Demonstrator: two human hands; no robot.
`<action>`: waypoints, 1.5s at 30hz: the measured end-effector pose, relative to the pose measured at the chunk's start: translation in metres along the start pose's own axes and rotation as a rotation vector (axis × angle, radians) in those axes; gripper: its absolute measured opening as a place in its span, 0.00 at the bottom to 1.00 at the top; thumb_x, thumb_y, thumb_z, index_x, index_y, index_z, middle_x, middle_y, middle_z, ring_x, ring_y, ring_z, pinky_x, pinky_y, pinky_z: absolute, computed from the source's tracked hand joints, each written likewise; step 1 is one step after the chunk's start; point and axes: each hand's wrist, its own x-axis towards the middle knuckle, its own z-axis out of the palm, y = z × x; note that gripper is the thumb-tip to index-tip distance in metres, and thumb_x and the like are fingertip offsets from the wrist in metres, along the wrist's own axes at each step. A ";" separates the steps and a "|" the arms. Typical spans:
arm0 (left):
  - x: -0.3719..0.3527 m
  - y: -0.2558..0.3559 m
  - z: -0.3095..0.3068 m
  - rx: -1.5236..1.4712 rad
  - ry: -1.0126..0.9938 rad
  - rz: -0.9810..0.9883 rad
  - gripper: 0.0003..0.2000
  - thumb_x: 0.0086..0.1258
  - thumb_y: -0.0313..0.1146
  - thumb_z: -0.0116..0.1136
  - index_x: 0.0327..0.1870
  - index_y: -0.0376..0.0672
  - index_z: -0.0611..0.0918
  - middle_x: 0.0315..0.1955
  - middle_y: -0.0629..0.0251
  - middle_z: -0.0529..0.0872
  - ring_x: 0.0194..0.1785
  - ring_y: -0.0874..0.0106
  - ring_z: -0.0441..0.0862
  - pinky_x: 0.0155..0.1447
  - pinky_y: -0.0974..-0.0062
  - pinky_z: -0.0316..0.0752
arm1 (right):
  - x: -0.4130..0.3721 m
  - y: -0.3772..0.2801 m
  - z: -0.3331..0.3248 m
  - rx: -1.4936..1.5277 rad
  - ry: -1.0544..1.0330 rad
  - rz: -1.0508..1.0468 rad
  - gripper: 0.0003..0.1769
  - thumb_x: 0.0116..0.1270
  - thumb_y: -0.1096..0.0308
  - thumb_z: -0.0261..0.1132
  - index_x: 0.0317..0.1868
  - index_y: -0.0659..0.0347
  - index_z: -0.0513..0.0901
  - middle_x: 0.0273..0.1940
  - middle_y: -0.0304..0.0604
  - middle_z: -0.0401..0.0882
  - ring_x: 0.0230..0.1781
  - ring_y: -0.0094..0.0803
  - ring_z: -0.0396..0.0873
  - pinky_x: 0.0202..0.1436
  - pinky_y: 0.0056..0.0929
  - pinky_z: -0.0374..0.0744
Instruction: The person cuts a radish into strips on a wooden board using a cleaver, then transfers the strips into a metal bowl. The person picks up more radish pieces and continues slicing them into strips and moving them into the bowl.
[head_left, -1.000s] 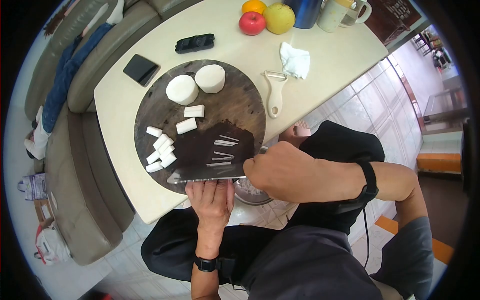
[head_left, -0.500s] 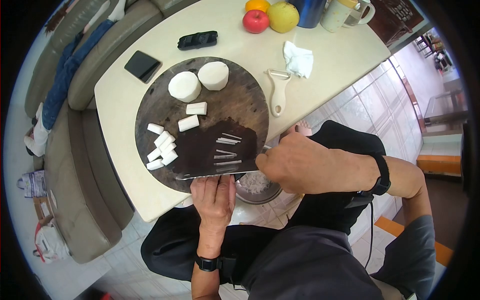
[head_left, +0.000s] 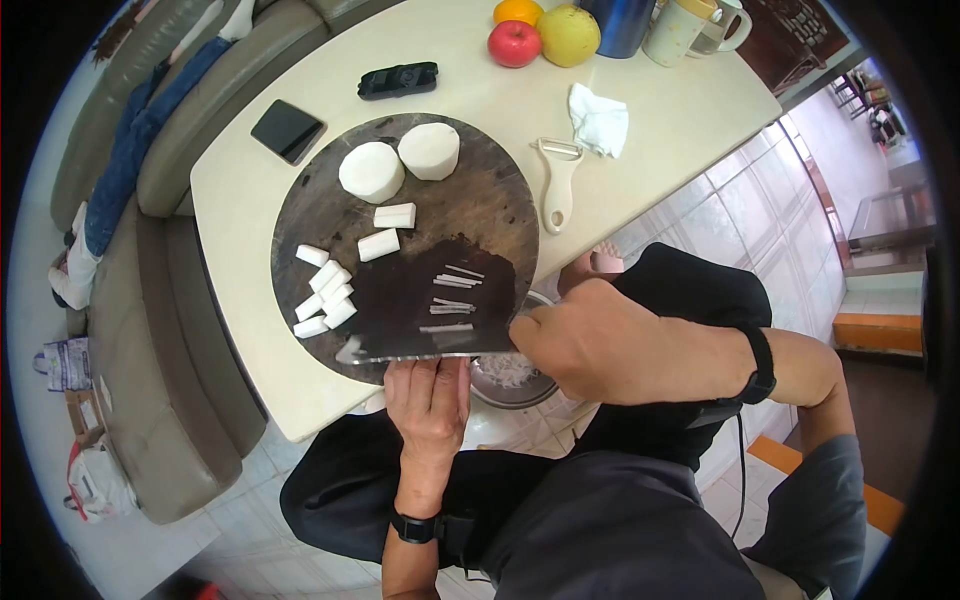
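Note:
My right hand (head_left: 600, 345) is shut on the handle of a cleaver (head_left: 420, 345). Its blade lies along the near edge of a round dark cutting board (head_left: 480, 190). Thin white radish strips (head_left: 450, 300) lie on a wet dark patch just beyond the blade. My left hand (head_left: 430, 395) reaches up from below with straight fingers, and its tips are hidden under the blade and the board's rim. A metal bowl (head_left: 505, 375) with white shreds sits below the table edge between my hands. Two radish rounds (head_left: 400, 160) and several white blocks (head_left: 325, 295) rest on the board.
On the cream table (head_left: 680, 110) lie a white peeler (head_left: 555, 185), a crumpled tissue (head_left: 598, 118), a black phone (head_left: 288, 130) and a black case (head_left: 398, 80). Fruit (head_left: 545, 35) and mugs (head_left: 685, 25) stand at the far edge. A sofa (head_left: 150, 250) is on the left.
My right hand and the cleaver slid a little right, then came back left, and now cover more of the bowl. My left hand has stayed at the board's near rim.

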 end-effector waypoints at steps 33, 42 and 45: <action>-0.005 0.000 -0.003 0.012 -0.016 0.012 0.10 0.49 0.22 0.70 0.34 0.34 0.85 0.35 0.57 0.85 0.41 0.57 0.83 0.47 0.62 0.78 | 0.021 0.001 0.010 0.025 0.028 -0.171 0.07 0.50 0.72 0.65 0.25 0.68 0.79 0.23 0.52 0.80 0.25 0.46 0.83 0.26 0.39 0.78; -0.008 -0.001 -0.003 0.014 -0.021 0.010 0.10 0.50 0.22 0.70 0.34 0.33 0.85 0.34 0.58 0.85 0.40 0.58 0.83 0.47 0.62 0.79 | 0.010 0.004 -0.004 0.012 -0.150 -0.075 0.12 0.46 0.76 0.65 0.31 0.68 0.74 0.24 0.48 0.78 0.25 0.46 0.81 0.26 0.40 0.75; -0.006 0.000 -0.003 0.013 -0.007 0.004 0.10 0.49 0.21 0.70 0.34 0.33 0.85 0.34 0.57 0.85 0.40 0.58 0.84 0.47 0.62 0.79 | 0.013 0.006 -0.004 -0.026 -0.069 -0.128 0.07 0.51 0.72 0.65 0.27 0.68 0.79 0.21 0.52 0.79 0.23 0.47 0.83 0.26 0.39 0.78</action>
